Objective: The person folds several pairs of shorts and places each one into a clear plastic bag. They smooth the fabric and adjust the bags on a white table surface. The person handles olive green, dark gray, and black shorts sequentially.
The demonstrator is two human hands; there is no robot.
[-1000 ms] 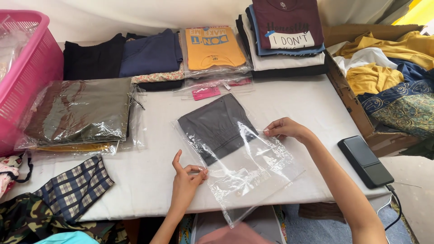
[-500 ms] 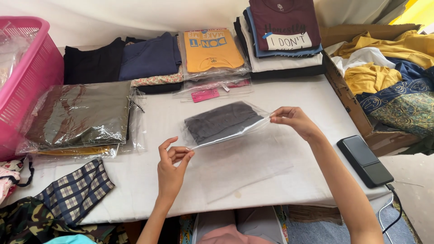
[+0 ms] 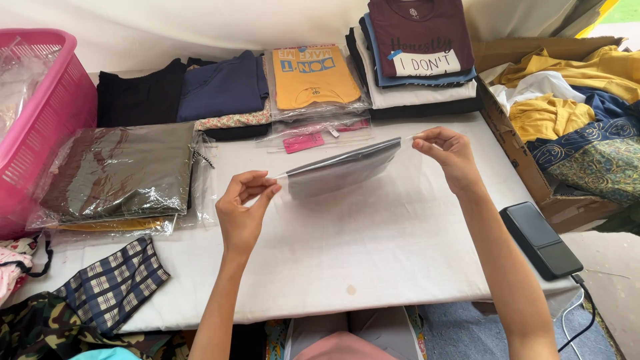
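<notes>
Your left hand (image 3: 241,212) pinches one corner of a clear plastic bag (image 3: 347,172) between thumb and fingertips, and your right hand (image 3: 448,155) pinches the opposite corner the same way. The hands are well apart, and the bag stretches between them, lifted off the white counter (image 3: 373,253) and tilted so you see it almost edge-on. Inside the bag lies a folded dark grey garment (image 3: 340,175), which sits nearer your right hand than your left. The loose part of the bag hangs down below the garment toward the counter; you cannot tell whether it touches the cloth.

Under and in front of the bag the counter is bare, out to its near edge by your forearms. To your left, a bagged olive garment (image 3: 123,172) lies flat, just beside a pink basket (image 3: 47,127) at the counter's left edge. Behind the held bag, a small clear packet with a pink tag (image 3: 313,138) lies near a bagged yellow shirt (image 3: 315,77), with a stack of folded shirts (image 3: 417,57) to its right and dark folded clothes (image 3: 180,90) to its left. At the right edge, a black flat device (image 3: 540,240) sits near the corner, beside a cardboard box of mixed clothes (image 3: 573,107). A plaid cloth (image 3: 113,283) hangs over the front left edge.
</notes>
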